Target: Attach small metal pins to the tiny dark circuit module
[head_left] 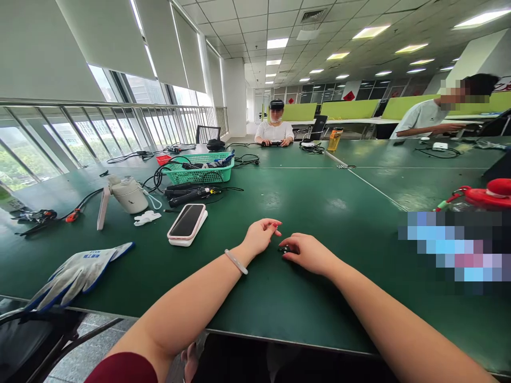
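Observation:
Just left of centre, my left hand [260, 236] hovers low over the green table with a pale bangle at its wrist. Its thumb and fingers are pressed together in a pinch, and anything between them is too small to make out. My right hand [309, 254] rests close beside it, fingers curled and thumb below. Between those fingertips is a small dark object with shiny specks [285, 248], partly covered by the hand; its kind is unclear. A small gap separates the two hands.
Left of my hands lie a phone on a white box [187, 222], a work glove [82, 271], a white flask [130, 196] and crumpled tissue [147, 217]. Behind stands a green basket [199, 171] with cables. A red item [489, 196] is at right. Two people are across the table.

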`<action>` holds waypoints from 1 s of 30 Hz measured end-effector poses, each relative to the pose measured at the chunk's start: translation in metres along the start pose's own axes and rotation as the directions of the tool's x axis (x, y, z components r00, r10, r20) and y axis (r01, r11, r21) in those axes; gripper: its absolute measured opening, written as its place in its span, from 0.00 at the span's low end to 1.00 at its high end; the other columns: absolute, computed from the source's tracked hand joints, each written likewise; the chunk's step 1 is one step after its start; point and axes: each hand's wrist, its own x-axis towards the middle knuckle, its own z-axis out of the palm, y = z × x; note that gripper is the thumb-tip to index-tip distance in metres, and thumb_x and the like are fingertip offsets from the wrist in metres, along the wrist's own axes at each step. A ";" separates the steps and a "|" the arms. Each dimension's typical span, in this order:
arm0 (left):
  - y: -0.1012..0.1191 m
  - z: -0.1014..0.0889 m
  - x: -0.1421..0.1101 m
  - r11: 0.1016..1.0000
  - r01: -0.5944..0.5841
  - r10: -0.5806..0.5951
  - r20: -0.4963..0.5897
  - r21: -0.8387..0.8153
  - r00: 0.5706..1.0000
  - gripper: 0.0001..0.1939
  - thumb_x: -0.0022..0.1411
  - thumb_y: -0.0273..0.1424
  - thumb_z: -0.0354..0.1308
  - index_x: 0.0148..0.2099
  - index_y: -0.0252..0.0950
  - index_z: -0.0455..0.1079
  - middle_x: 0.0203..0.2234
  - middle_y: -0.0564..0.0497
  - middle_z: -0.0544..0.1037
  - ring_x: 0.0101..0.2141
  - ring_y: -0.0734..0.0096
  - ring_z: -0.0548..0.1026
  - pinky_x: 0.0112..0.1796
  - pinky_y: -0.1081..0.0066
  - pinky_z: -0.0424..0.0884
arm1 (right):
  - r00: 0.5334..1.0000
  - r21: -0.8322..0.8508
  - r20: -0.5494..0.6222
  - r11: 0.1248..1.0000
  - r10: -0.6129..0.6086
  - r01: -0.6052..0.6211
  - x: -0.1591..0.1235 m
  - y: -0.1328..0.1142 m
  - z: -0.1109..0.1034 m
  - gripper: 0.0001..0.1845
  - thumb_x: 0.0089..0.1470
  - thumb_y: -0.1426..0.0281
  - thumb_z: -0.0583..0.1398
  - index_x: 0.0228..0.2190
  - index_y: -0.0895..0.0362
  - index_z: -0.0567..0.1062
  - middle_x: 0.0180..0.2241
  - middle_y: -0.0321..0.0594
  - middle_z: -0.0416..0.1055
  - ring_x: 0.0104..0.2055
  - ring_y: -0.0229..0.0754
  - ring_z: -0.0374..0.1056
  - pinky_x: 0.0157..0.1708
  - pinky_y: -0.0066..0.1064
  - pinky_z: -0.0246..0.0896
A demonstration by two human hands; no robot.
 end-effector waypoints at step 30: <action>0.012 0.001 -0.013 0.848 -0.284 0.227 0.179 0.446 0.957 0.14 0.54 0.31 0.56 0.45 0.41 0.67 0.27 0.55 0.73 0.34 0.70 0.72 0.40 0.70 0.65 | 0.919 0.576 -0.116 0.779 0.377 -0.247 0.009 0.013 -0.005 0.15 0.45 0.62 0.57 0.29 0.60 0.76 0.18 0.36 0.66 0.20 0.33 0.58 0.20 0.24 0.53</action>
